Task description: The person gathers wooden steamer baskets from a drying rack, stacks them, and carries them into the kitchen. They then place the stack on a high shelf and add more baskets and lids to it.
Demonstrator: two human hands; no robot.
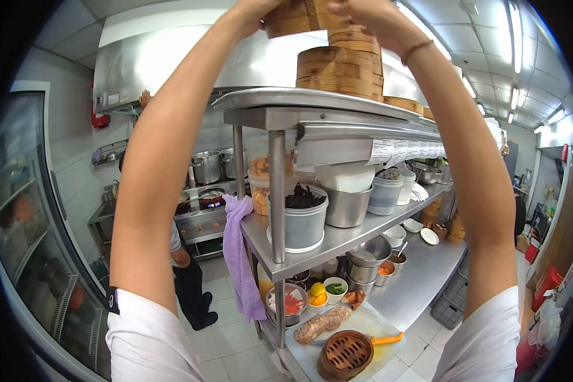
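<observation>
Both my arms reach up to a bamboo steamer [291,19] at the top edge of the view, partly cut off. My left hand [256,9] closes on its left side, with most fingers hidden. At its right side my right hand [370,18] grips with bent fingers. Close below are stacked bamboo steamers [335,69] on a metal tray [267,97] on the top shelf. On the lower counter, another bamboo steamer [345,356] with a slatted base lies on a white cutting board [379,318], beside an orange-handled knife [386,340] and a long piece of meat [323,323].
The middle shelf [312,254] holds tubs and metal pots. A purple cloth [237,254] hangs at the rack's left corner. Behind the rack, a person in dark trousers [194,280] stands near a stove [207,223]. A glass-door fridge [28,223] is at left.
</observation>
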